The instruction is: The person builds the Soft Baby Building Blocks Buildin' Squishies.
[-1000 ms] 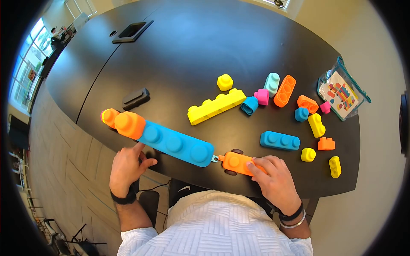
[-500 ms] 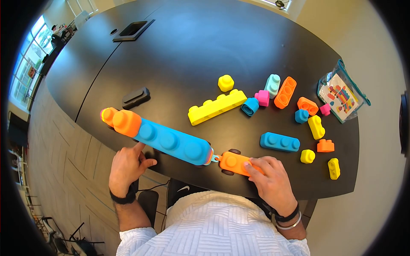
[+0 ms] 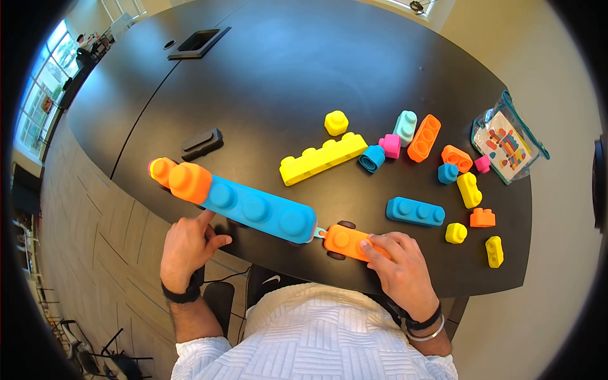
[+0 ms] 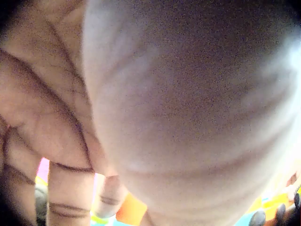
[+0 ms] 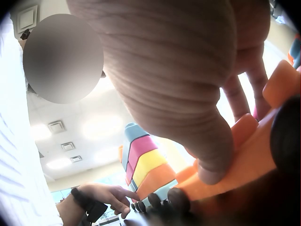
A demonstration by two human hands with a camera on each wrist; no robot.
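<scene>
My right hand (image 3: pixel 405 269) grips the far end of an orange wheeled block (image 3: pixel 342 238); in the right wrist view the thumb of this hand (image 5: pixel 183 89) presses the orange block's side (image 5: pixel 251 157). A small light-blue link (image 3: pixel 320 234) joins it to a long stack with a blue studded top (image 3: pixel 256 208) and an orange block (image 3: pixel 189 182) at its left end. In the right wrist view, the stack shows blue, pink, yellow and orange layers (image 5: pixel 146 160). My left hand (image 3: pixel 189 248) has its index finger extended to the stack's near side, thumb apart; its palm (image 4: pixel 183 108) fills the left wrist view.
A long yellow block (image 3: pixel 323 158), a blue block (image 3: pixel 415 211) and several smaller loose blocks lie right of centre on the black table (image 3: pixel 272 76). A clear bag with a picture card (image 3: pixel 505 142) is at the right edge. A black case (image 3: pixel 202 144) lies behind the stack.
The orange wheeled block and my right hand have shifted slightly left. The stack's blue top tilted to show its side layers half a second ago and looks flatter now. My left hand has barely moved.
</scene>
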